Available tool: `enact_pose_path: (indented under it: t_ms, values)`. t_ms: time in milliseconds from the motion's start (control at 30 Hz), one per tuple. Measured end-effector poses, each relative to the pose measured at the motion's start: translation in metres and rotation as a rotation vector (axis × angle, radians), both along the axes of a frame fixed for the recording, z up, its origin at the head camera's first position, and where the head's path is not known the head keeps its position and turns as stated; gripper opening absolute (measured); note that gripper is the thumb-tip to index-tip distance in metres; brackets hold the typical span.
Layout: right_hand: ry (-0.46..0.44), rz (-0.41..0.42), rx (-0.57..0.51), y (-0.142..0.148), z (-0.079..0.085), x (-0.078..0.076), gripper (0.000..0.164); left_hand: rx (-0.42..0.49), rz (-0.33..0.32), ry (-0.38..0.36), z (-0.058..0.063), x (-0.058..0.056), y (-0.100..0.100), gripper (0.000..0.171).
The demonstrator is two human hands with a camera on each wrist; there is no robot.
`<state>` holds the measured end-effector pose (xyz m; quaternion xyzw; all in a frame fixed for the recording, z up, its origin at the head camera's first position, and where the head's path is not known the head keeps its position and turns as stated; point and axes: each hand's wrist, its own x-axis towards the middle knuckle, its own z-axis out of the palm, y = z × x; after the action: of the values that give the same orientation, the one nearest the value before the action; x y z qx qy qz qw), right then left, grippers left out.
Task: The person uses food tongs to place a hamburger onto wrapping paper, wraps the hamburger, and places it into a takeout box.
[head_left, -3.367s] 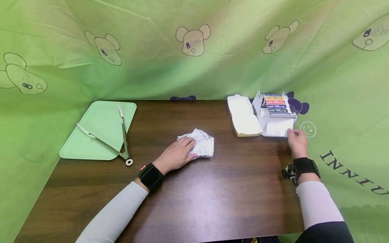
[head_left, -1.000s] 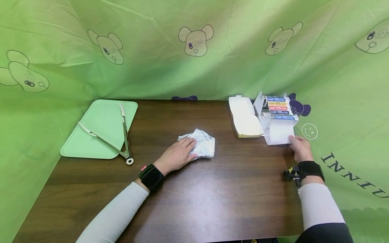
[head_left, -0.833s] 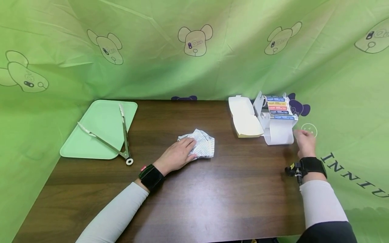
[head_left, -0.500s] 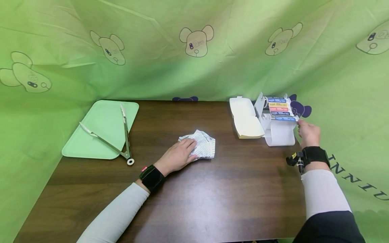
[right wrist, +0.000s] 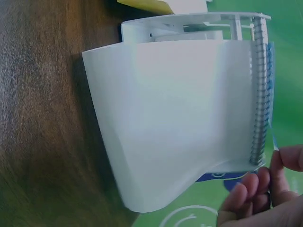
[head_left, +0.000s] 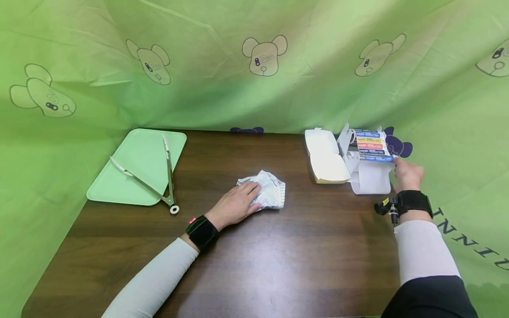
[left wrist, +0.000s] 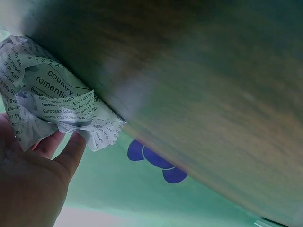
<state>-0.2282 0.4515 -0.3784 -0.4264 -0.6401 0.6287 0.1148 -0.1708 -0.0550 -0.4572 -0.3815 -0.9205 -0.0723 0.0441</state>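
My left hand rests on a bundle wrapped in printed paper, its fingers over the top and thumb at the near side. In the left wrist view, a crumpled paper flap lies against the fingertips; the contents are hidden. At the back right stands a white label dispenser with a roll of striped labels. My right hand pinches the right end of a blue label at its front edge. White backing paper hangs in a loop below that edge.
An open white food box stands left of the dispenser. On the far left lies a green tray, with metal tongs spread across it. A green printed curtain surrounds the brown table.
My right hand pulled the backing paper toward me, let go of it, then rose to pinch the blue label emerging at the dispenser's edge. The left hand has stayed on the bundle.
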Motion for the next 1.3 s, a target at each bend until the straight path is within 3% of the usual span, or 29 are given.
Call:
enact_pose_path:
  t_ms: [167, 300, 500, 633, 767, 833, 1067, 1300]
  values:
    - [0.068, -0.022, 0.232, -0.016, 0.005, 0.002, 0.003, 0.02, -0.009, -0.004, -0.001, -0.001, 0.001, 0.059]
    - [0.174, -0.019, 0.369, -0.044, 0.013, 0.004, 0.009, 0.027, -0.01, -0.003, -0.002, -0.002, 0.001, 0.059]
    - [0.414, -0.005, 0.483, -0.101, 0.02, 0.015, 0.008, 0.063, -0.024, -0.001, -0.003, 0.0, 0.003, 0.058]
    - [0.577, 0.06, 0.324, -0.144, 0.021, 0.023, 0.003, 0.087, -0.03, 0.004, -0.003, 0.002, 0.004, 0.057]
    - [0.548, 0.173, 0.047, -0.187, 0.013, 0.03, 0.012, 0.101, -0.023, 0.006, -0.004, 0.004, 0.005, 0.057]
    - [0.505, 0.226, -0.033, -0.208, 0.004, 0.032, 0.016, 0.103, -0.017, 0.0, -0.004, 0.005, 0.004, 0.057]
    - [0.393, 0.318, -0.104, -0.271, -0.028, 0.033, 0.021, 0.093, -0.013, 0.003, -0.004, 0.005, 0.003, 0.059]
    - [0.37, 0.341, -0.097, -0.304, -0.044, 0.032, 0.028, 0.081, -0.008, -0.003, -0.003, 0.004, 0.003, 0.06]
